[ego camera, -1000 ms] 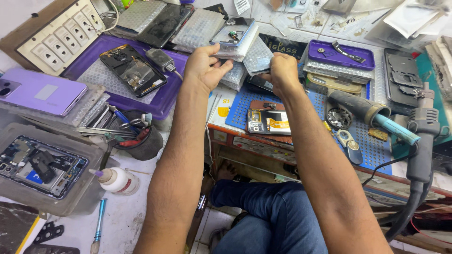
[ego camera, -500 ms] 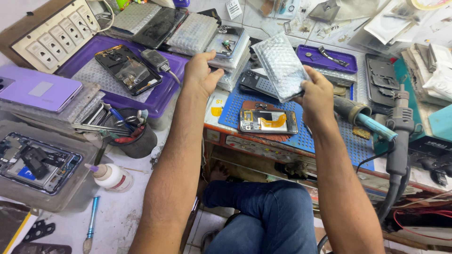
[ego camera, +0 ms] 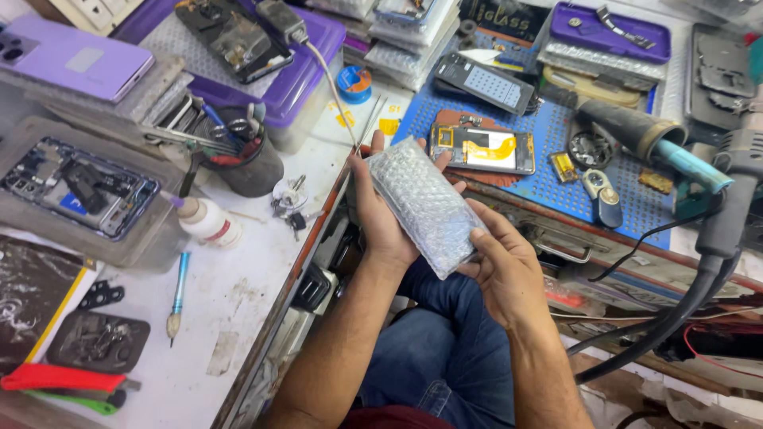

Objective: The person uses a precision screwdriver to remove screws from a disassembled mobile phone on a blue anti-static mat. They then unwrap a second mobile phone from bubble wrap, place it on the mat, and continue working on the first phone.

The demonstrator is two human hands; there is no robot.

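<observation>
Bubble-wrap pouch [ego camera: 426, 205] sits tilted above the person's lap, just off the worktop [ego camera: 238, 294] edge. The left hand [ego camera: 383, 213] cups its back, fingers curled around the far side, while the right hand [ego camera: 501, 266] pinches the lower end, keeping it steady for inspection.

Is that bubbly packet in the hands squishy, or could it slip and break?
The bubble-wrap packet probably feels squishy outside, since it is covered in bubbles. It keeps a flat shape, so something stiff likely sits inside. The left hand and right hand both cradle it, so a slip seems unlikely.
</observation>
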